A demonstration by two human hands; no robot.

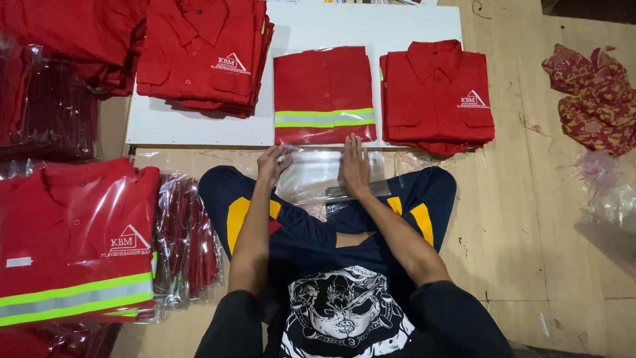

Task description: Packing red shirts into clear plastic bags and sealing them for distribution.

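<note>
Head view of a seated person bagging folded shirts. The left hand [273, 161] curls loosely, fingers half bent, pinching the left edge of the clear plastic bag flap [317, 167]; the right hand [356, 166] lies flat and spread, palm down, pressing the same flap, apparently so that the film stays taut and smooth while its edge is handled. The flap belongs to the bagged red shirt [324, 95], which lies folded on the white surface [199, 126] directly ahead of the hands, its yellow and grey reflective band facing up and its open end turned toward the person, within easy reach.

Just to the right, on the same surface, sits a stack of unbagged red shirts [436, 96], collar up; another, taller stack of folded shirts [202, 56] lies at the left of the surface. This placement seems to keep pending items flanking the working spot. On the floor to the person's left rests a pile of finished bagged shirts [73, 245], with a bundle of plastic bags [189, 238] beside it. A patterned cloth [593, 93] lies well apart on the wooden floor [523, 219] at the right.
</note>
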